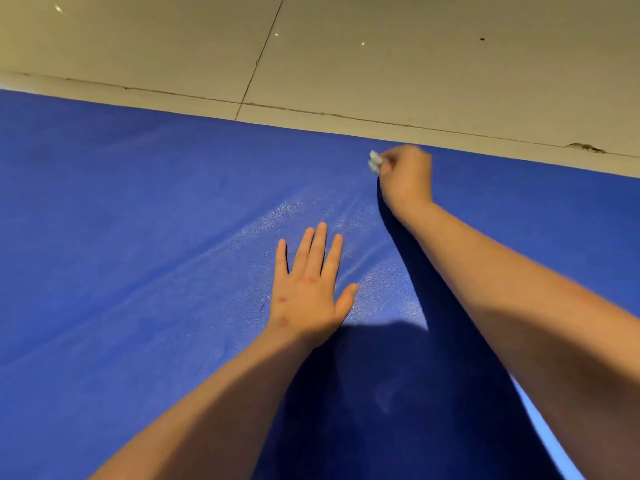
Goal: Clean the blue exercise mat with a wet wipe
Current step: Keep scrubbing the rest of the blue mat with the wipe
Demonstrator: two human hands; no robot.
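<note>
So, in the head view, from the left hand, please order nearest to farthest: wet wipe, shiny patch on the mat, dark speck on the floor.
1. shiny patch, just ahead of the left hand
2. wet wipe, in the right hand
3. dark speck, floor beyond the mat

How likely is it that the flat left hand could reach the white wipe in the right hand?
Probably yes. The left hand lies flat on the blue exercise mat, with only bare mat between it and the crumpled white wet wipe pinched in the right hand; it must stretch forward.
</note>
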